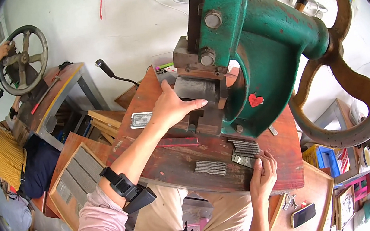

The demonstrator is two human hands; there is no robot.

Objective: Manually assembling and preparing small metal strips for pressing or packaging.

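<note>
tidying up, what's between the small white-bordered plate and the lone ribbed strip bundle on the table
The left forearm and a red bar, in the head view.

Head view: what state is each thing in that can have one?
Left hand: thumb outstretched over press block; grip unclear.
Right hand: fingers bent, at grey strips; grip unclear.
Separate grey group: lying on table, untouched.
Nearer handwheel: no hand on it.
Farther handwheel: co-worker's hand on rim.
Phone: lying flat, screen dark.

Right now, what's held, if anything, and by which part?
Cannot be told: left hand at grey block; right hand at right end of ridged strips.
</note>
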